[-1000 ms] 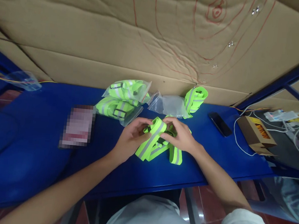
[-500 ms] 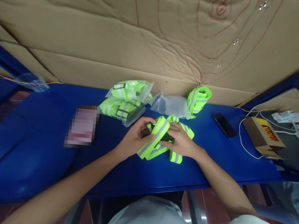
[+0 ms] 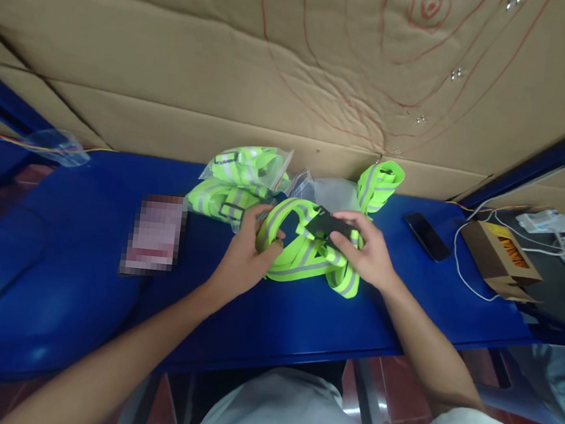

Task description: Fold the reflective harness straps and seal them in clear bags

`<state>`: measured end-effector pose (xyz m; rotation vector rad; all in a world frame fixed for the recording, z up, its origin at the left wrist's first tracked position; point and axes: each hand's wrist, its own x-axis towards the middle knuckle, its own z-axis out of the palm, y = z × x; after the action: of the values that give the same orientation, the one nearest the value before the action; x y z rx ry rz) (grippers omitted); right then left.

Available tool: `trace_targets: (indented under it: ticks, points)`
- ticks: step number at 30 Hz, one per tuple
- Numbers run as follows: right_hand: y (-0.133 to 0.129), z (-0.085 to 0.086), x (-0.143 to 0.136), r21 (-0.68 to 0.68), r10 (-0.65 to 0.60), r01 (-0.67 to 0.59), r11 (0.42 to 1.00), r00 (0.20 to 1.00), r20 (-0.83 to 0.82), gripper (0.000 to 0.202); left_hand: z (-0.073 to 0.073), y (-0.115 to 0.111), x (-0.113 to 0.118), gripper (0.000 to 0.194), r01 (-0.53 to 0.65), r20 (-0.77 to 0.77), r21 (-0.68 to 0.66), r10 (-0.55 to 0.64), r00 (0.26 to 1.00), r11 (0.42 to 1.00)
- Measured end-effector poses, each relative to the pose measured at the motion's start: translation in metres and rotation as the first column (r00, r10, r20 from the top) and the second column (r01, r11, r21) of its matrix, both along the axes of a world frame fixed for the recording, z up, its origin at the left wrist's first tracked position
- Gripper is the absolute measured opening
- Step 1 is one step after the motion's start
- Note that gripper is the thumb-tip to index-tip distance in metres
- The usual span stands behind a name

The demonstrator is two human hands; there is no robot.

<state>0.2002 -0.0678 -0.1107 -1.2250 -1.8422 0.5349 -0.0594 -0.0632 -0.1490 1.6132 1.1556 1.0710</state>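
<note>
A neon-yellow reflective strap harness (image 3: 308,258) with grey stripes lies bunched on the blue table (image 3: 85,233), held by both hands. My left hand (image 3: 246,255) grips a loop of the strap at its left side. My right hand (image 3: 366,253) holds the right side, fingers on a black buckle piece (image 3: 325,224). Behind the hands lie two clear bags with folded yellow harnesses (image 3: 238,184), an empty clear bag (image 3: 334,194) and a loose rolled harness (image 3: 380,185).
A blurred card-like item (image 3: 154,234) lies left of the hands. A black phone (image 3: 426,235) and an open brown box (image 3: 500,258) with white cables sit to the right. A cardboard wall (image 3: 276,71) stands behind. A crumpled clear bag (image 3: 56,145) lies at the far left.
The hands have spread apart and pulled the bunched harness open into a wider loop. The black buckle piece has come into sight at my right fingers.
</note>
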Motion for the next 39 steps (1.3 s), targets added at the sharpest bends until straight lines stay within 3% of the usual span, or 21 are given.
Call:
trace_targets:
  ticks: [2, 3, 5, 7, 10, 14, 17, 20, 25, 29, 31, 33, 36, 39]
  points:
    - [0.001, -0.002, 0.001, 0.002, -0.068, 0.068, 0.998, 0.994, -0.09, 0.024, 0.002, -0.001, -0.001, 0.067, -0.048, -0.186, 0.237, 0.094, 0.978, 0.97]
    - [0.001, -0.004, 0.0, -0.003, -0.07, 0.07, 0.998, 0.993, -0.1, 0.023, 0.003, -0.004, 0.0, 0.068, -0.045, -0.246, 0.374, 0.145, 0.958, 0.926]
    - [0.0, -0.006, -0.004, -0.034, -0.007, 0.004, 0.999, 0.996, -0.085, 0.024, 0.004, -0.009, 0.002, 0.064, 0.015, -0.298, 0.56, 0.184, 0.937, 0.828]
    - [-0.004, -0.007, -0.01, -0.075, 0.129, -0.136, 0.988, 0.988, -0.091, 0.029, 0.005, -0.014, 0.005, 0.058, 0.094, -0.343, 0.617, 0.159, 0.926, 0.781]
    - [-0.01, -0.009, -0.02, -0.111, 0.285, -0.3, 0.948, 0.949, -0.134, 0.033, 0.003, -0.015, 0.008, 0.049, 0.192, -0.437, 0.611, 0.125, 0.891, 0.768]
    - [-0.015, -0.012, -0.027, -0.103, 0.307, -0.316, 0.943, 0.947, -0.091, 0.032, -0.002, -0.011, 0.007, 0.03, 0.292, -0.519, 0.554, 0.05, 0.853, 0.779]
    - [-0.015, -0.01, -0.026, -0.068, 0.33, -0.323, 0.944, 0.933, 0.145, 0.04, -0.003, -0.008, 0.004, 0.026, 0.331, -0.573, 0.542, 0.052, 0.818, 0.772]
    - [-0.015, -0.007, -0.023, -0.045, 0.344, -0.364, 0.93, 0.825, 0.448, 0.065, -0.002, -0.007, 0.001, 0.027, 0.373, -0.632, 0.539, 0.071, 0.772, 0.755]
    - [-0.016, -0.007, -0.024, 0.044, 0.169, -0.309, 0.95, 0.628, 0.759, 0.074, 0.005, -0.003, 0.0, 0.025, 0.446, -0.743, 0.475, 0.073, 0.665, 0.759]
    - [-0.021, -0.005, -0.035, 0.084, 0.05, -0.24, 0.967, 0.504, 0.862, 0.074, 0.012, -0.002, 0.004, 0.023, 0.522, -0.828, 0.421, 0.08, 0.555, 0.742]
    - [-0.024, -0.001, -0.034, 0.115, 0.023, -0.231, 0.966, 0.521, 0.853, 0.068, 0.019, -0.003, 0.004, 0.022, 0.531, -0.835, 0.443, 0.117, 0.538, 0.722]
    - [-0.03, 0.005, -0.023, 0.173, -0.006, -0.223, 0.959, 0.597, 0.802, 0.062, 0.031, -0.007, 0.0, 0.022, 0.524, -0.812, 0.503, 0.168, 0.559, 0.687]
    - [-0.043, 0.016, 0.01, 0.254, -0.04, -0.141, 0.957, 0.803, 0.595, 0.058, 0.054, -0.014, -0.016, 0.022, 0.43, -0.686, 0.636, 0.216, 0.695, 0.641]
    - [-0.054, 0.026, 0.052, 0.21, -0.151, 0.108, 0.972, 0.968, 0.2, 0.059, 0.078, -0.014, -0.044, 0.023, 0.158, -0.457, 0.684, 0.25, 0.854, 0.712]
